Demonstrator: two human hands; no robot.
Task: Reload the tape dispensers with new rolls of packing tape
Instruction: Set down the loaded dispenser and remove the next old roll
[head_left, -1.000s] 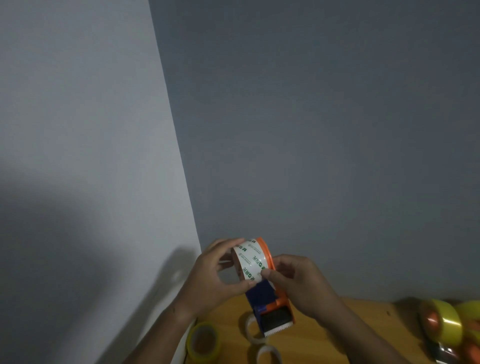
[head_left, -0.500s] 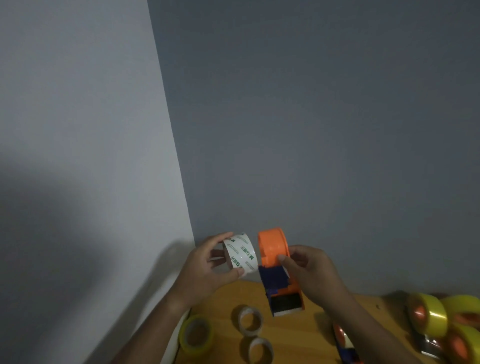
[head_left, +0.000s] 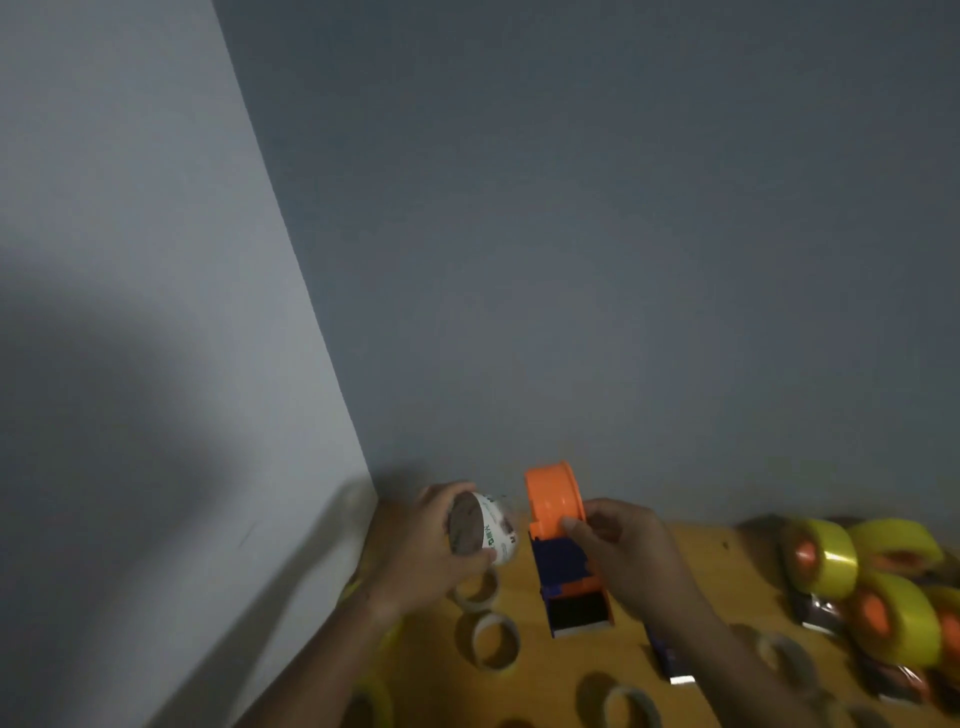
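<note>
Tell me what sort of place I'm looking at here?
Probably a small packing or craft workstation: a wooden table pushed into the corner of two bare walls. Yellow tape rolls are stacked at the right, empty cardboard cores lie loose, and an orange dispenser is being handled.

The only printing here is on the white tape core (head_left: 491, 535) that the left hand (head_left: 426, 556) grips, just left of the orange dispenser (head_left: 563, 540). Its white outer band carries a repeated pattern of small green and dark marks; one looks like a little green square logo with a few characters beside it, but the picture is too blurred and the print too small to read any word, brand or number. The dispenser itself shows no lettering that I can make out, nor do the yellow tape rolls (head_left: 826, 558) well to its right.
</note>
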